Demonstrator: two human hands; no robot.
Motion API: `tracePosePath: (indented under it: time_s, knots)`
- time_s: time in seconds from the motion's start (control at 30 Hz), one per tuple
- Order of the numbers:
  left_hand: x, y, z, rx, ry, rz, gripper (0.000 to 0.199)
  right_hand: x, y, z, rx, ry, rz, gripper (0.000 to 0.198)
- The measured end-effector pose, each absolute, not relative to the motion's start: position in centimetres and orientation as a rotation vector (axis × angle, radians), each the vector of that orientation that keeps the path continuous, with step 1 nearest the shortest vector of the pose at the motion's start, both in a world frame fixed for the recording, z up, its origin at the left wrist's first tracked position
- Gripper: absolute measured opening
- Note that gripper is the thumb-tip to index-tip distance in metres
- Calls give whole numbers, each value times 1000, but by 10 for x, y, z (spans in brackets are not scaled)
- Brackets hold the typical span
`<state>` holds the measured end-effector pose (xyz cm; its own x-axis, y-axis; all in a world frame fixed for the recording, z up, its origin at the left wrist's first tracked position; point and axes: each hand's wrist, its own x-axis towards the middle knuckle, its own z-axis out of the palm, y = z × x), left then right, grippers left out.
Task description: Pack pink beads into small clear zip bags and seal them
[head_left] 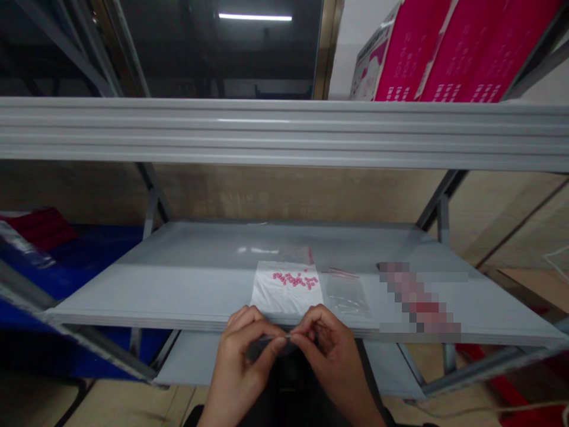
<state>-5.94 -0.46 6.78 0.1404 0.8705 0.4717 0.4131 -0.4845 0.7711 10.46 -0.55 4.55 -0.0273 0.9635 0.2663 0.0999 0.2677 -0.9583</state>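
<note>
At the front edge of the grey shelf, my left hand (246, 353) and my right hand (329, 353) meet fingertip to fingertip. Thumb and forefinger of each are pinched together. Something thin and pale seems to lie between them, too small to name. Just beyond my fingers is a white sheet (267, 296), with several small pinkish-red beads (293, 280) scattered on it. A transparent zip bag (347, 295) with a red seal strip lies flat to the right of the sheet. Behind the sheet, another transparent bag (291, 255) is partly covered.
The grey shelf (146, 279) carries a pixelated reddish object (415, 296) at right. Above it runs a thick grey beam (267, 133), with large pink boxes (466, 53) on top. Slanted metal braces (438, 207) flank the shelf. Blue surfaces (106, 255) and dark red packs (40, 228) are at left.
</note>
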Motion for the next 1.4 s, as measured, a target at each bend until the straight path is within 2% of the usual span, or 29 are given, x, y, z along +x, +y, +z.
tracePosePath:
  time_s: [0.2, 0.37, 0.5, 0.63, 0.67, 0.83, 1.07, 1.23, 1.4]
  knots:
    - [-77, 1, 73, 1760, 1310, 1311, 14, 88, 1, 48, -1003, -1492, 840, 6]
    - [-87, 4, 83, 1781, 1503, 1401, 17, 70, 10, 57, -970, -1508, 818, 8]
    - [-96, 7, 93, 1792, 1569, 1368, 14, 65, 23, 64, -869, -1612, 901, 24]
    - [-107, 17, 97, 1736, 1595, 1326, 8, 56, 42, 67, -875, -1669, 844, 7]
    - [-111, 21, 97, 1704, 1574, 1316, 6, 53, 47, 67, -909, -1657, 808, 9]
    - [-134, 47, 85, 1607, 1539, 1334, 14, 32, 75, 59, -995, -1635, 779, 11]
    - [-151, 94, 54, 1724, 1630, 1309, 9, 8, 119, 43, -1109, -1707, 736, 16]
    - [-150, 116, 41, 1879, 1658, 1224, 20, 9, 134, 41, -1133, -1808, 627, 24]
    - [-147, 123, 35, 2030, 1714, 1177, 10, 40, 119, 49, -1144, -1800, 490, 34]
